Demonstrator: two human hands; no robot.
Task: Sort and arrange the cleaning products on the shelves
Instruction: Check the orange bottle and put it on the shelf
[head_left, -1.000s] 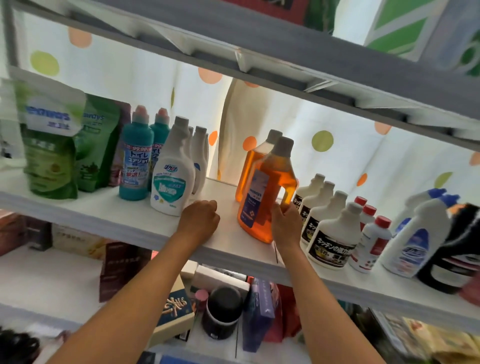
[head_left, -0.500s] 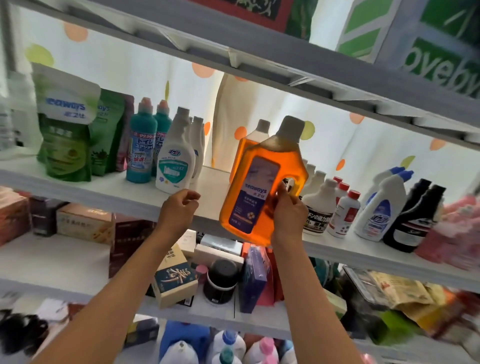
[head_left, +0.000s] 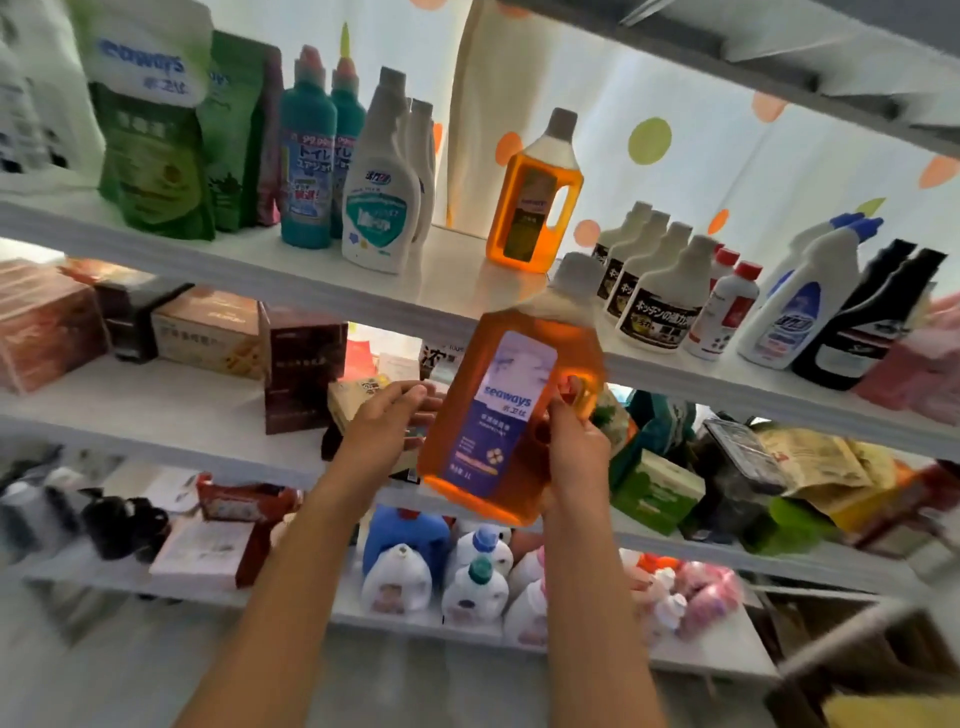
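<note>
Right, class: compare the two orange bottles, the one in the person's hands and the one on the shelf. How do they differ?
The held bottle is off the shelf, gripped by the right hand with the left hand open beside it; the shelf bottle stands untouched. The held bottle tilts and shows a purple label; the shelf bottle is upright, its label dark and blurred. Both hold orange liquid, with pale caps and side handles.

right hand (head_left: 574, 447) fingers hidden behind orange bottle (head_left: 511, 415)

Bright, backlit thru the pale curtain (head_left: 727, 171) — wide-angle bend at edges, motion blur lower corners.
</note>
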